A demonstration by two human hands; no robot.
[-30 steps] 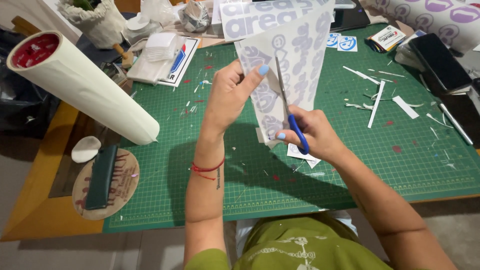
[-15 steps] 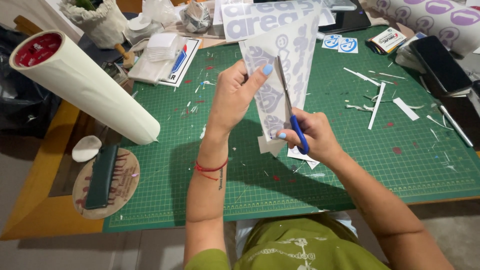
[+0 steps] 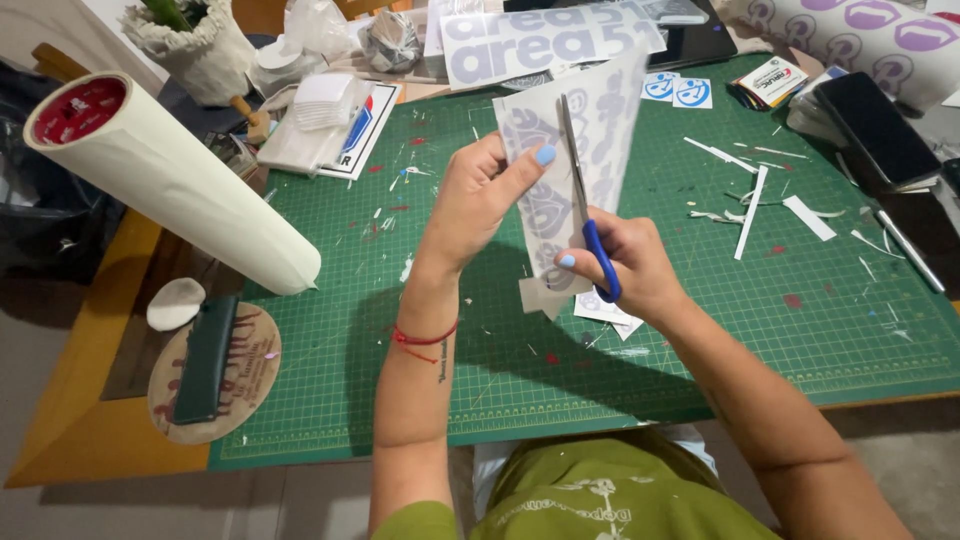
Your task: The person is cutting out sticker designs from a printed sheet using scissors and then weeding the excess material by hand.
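We are mid-cut: our left hand (image 3: pixel 480 205) pinches the sticker sheet (image 3: pixel 585 150) above the green cutting mat (image 3: pixel 700 300); our right hand (image 3: pixel 625 265) grips blue-handled scissors (image 3: pixel 585 210), which must next follow the printed outlines.

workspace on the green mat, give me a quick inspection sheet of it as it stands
surface: green cutting mat on a yellow-edged table, flecked with paint spots.
job's things: sticker sheet held upright; blue-handled scissors cutting up into it.
clutter: white paper strips right of the sheet; large white roll at left; dark phone at right; round wooden disc with a dark block on it.
grippers: left hand pinches the sheet's edge; right hand works the scissors.
cables: nothing seen.
surroundings: printed vinyl roll at top right, potted plant at top left.
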